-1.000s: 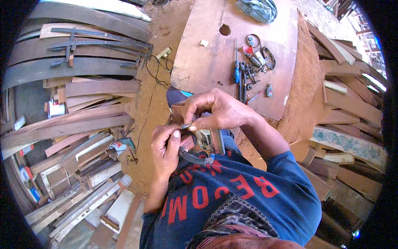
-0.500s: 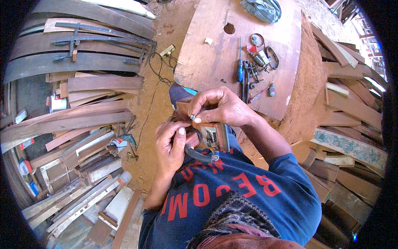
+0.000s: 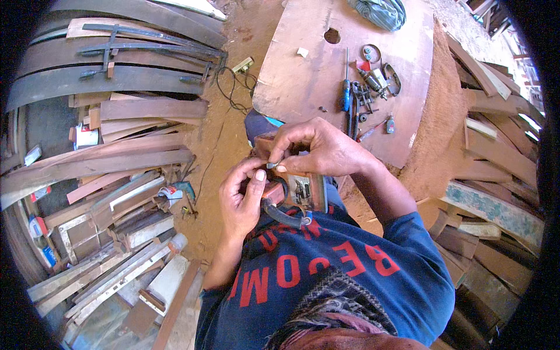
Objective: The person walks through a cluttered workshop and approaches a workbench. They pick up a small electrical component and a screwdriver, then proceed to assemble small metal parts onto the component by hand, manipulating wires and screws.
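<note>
Between thumb and forefinger, my right hand (image 3: 319, 150) pinches a small grey metal part (image 3: 270, 165), too small to identify. My left hand (image 3: 242, 189) has its fingers curled and meets the part's other side with its fingertips; whether it grips anything else is hidden. Beneath both hands, across my lap, lies a dusty reddish power tool (image 3: 275, 191). Its housing is partly open, and inner parts (image 3: 303, 186) show on the right. A thick dark cable (image 3: 284, 217) curves from it near my shirt.
Ahead, a wooden board (image 3: 291, 76) bears a blue-handled screwdriver (image 3: 346, 95), loose tool parts (image 3: 373, 81), a small bottle (image 3: 389, 125) and a bundled cloth (image 3: 379, 13). Timber planks (image 3: 146, 114) and bar clamps (image 3: 149, 48) lie left. More planks (image 3: 496, 213) lie right. A black cord (image 3: 220, 87) crosses the sawdust.
The surroundings have shifted slightly right and down in the view. Both hands stay together over the tool, the small metal part still pinched, with my right fingers slightly repositioned.
</note>
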Demonstrator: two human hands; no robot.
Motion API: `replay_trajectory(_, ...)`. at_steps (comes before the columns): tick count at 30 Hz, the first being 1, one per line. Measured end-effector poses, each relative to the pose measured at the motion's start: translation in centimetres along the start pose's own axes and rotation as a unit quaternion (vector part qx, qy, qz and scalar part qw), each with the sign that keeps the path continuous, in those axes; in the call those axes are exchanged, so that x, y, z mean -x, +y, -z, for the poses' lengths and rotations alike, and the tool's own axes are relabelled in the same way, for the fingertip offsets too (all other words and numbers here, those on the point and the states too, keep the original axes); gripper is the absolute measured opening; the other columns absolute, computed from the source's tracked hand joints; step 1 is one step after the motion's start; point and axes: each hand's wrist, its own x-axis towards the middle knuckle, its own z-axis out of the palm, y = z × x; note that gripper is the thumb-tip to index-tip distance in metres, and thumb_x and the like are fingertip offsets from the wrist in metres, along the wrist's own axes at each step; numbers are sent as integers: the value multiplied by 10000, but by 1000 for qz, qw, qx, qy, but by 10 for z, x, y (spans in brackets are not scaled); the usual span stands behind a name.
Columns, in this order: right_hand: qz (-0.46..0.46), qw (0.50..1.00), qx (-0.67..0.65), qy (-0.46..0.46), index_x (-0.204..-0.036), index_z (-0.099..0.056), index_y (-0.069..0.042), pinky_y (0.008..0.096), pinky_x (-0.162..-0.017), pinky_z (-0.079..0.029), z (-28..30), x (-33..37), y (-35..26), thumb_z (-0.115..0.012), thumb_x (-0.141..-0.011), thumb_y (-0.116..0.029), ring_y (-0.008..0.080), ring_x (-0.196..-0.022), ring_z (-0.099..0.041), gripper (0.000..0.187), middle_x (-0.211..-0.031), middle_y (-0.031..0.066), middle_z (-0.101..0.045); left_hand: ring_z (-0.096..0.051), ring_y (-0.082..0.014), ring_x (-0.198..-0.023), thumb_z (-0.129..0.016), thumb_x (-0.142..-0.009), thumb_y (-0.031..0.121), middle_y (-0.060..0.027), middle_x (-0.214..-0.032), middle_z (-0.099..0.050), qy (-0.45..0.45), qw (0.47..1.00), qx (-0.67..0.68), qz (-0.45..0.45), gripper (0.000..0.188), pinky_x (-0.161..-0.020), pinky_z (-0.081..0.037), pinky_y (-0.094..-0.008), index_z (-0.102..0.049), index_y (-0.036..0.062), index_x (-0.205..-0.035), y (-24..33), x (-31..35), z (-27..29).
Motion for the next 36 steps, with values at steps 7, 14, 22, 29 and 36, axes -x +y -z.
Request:
replay_trajectory(7, -14, 997, 60, -43, -984, -740, -15, 307, -798, -515, 0, -9, -7, -756, -839, -47, 138, -867, -639, 150, -921, 59, -708, -603, -146, -812, -686, -949, 184, -63, -872, -654, 6, 1000, -4, -15, 221, -743, -488, -304, -696, 4, -1077, -6, -1, 4)
replay_trajectory(14, -15, 994, 98, -53, -991, -739, -9, 325, -786, -537, 3, -12, -12, -760, -827, -49, 158, -858, -654, 170, -934, 75, -706, -605, -158, -802, -708, -921, 151, -68, -852, -658, 3, 999, -11, -49, 181, -751, -481, -307, -704, 4, -1026, -1, -5, 2)
replay_trajectory(22, -18, 996, 83, -41, -997, -740, 3, 318, -799, -547, 5, -9, -10, -751, -826, -24, 164, -870, -674, 173, -935, 92, -719, -611, -182, -738, -665, -925, 110, -64, -784, -647, 8, 1000, -16, -22, 111, -707, -467, -319, -683, 2, -916, -1, -6, -1)
replay_trajectory(29, -39, 999, 17, 11, -990, -741, 6, 289, -811, -540, 3, -3, -1, -755, -865, -34, 120, -869, -668, 133, -931, 67, -738, -601, -178, -728, -609, -941, 93, -72, -786, -641, 22, 999, -1, -24, 108, -699, -460, -322, -656, 8, -894, 1, -5, -7)
replay_trajectory(36, -80, 975, -196, 68, -965, -737, -15, 290, -830, -539, 8, 11, 26, -778, -852, -22, 126, -879, -667, 120, -945, 60, -737, -583, -164, -736, -582, -952, 94, -67, -788, -625, 22, 999, -20, -28, 128, -696, -454, -312, -632, 7, -873, 0, -1, -9)
